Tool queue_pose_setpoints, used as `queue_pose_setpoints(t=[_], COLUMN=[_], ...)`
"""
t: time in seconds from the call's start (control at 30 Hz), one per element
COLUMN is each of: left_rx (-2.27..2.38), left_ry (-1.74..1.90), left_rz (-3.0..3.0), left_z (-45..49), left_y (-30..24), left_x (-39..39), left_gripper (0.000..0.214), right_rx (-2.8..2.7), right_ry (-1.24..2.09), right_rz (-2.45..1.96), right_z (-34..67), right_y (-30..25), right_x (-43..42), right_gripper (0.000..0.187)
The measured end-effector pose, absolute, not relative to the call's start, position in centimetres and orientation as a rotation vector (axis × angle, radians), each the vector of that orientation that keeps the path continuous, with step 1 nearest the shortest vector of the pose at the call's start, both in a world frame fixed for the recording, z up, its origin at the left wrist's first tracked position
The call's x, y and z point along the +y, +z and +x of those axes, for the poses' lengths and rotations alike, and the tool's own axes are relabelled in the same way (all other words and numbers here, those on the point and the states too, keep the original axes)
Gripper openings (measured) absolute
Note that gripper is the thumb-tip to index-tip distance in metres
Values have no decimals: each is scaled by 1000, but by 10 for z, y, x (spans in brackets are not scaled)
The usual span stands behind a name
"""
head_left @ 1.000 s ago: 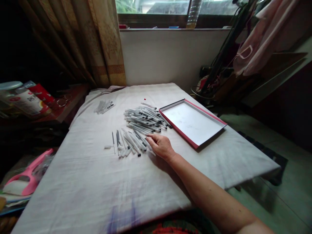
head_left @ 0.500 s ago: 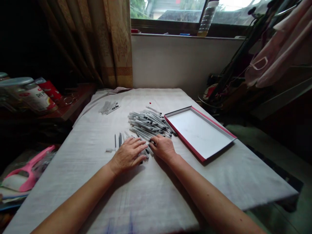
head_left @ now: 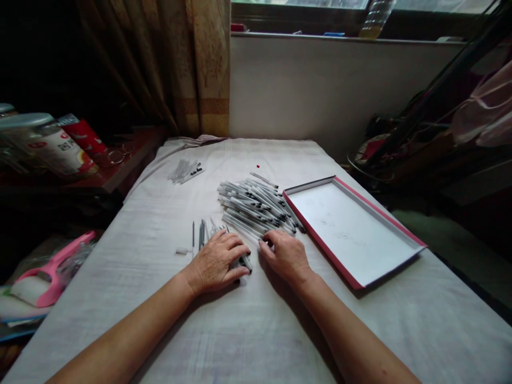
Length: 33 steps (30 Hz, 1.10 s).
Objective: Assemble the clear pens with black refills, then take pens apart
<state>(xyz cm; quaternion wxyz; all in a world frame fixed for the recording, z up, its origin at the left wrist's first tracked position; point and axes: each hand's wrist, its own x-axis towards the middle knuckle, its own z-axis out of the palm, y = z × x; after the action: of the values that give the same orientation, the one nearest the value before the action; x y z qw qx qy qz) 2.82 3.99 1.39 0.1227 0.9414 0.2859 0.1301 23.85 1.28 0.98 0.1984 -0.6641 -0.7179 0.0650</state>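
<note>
My left hand [head_left: 219,261] lies palm down with fingers spread over a small batch of pens [head_left: 245,262], which it partly hides. Just beyond its fingers, several thin dark refills [head_left: 201,232] lie side by side. A small clear piece [head_left: 182,250] sits to their left. My right hand [head_left: 286,253] is curled at the near edge of a large heap of clear pens with black ends [head_left: 256,205]. Its thumb and forefinger close around the near end of one pen, mostly hidden by the fingers.
Right of the heap is a shallow white tray with red sides [head_left: 352,229]. Farther back lie a small group of clear tubes [head_left: 184,170] and a tiny red piece [head_left: 258,166]. Jars [head_left: 60,152] stand on a side shelf, above pink-handled scissors [head_left: 54,272]. A white cloth [head_left: 160,320] covers the table.
The camera view has tilted down and shifted left. My right hand has drawn slightly away from my left hand, along the heap's near edge. My left hand stays over the small batch.
</note>
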Motion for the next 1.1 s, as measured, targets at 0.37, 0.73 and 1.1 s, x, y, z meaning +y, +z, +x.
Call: queue_pose_setpoints(t=[0.37, 0.73, 1.1], left_rx=[833, 851, 1591], left_ry=[371, 487, 605], left_rz=[2722, 2820, 2597], left_z=[-7, -24, -20], left_y=[8, 4, -19], left_x=[36, 40, 23], left_gripper=[37, 39, 58], right_rx=[-1271, -677, -601], right_ry=[757, 955, 964], right_rz=[-1514, -1286, -1299], right_z=[242, 244, 252], right_y=[-6, -2, -2], right_x=[1, 11, 14], right_gripper=[19, 29, 34])
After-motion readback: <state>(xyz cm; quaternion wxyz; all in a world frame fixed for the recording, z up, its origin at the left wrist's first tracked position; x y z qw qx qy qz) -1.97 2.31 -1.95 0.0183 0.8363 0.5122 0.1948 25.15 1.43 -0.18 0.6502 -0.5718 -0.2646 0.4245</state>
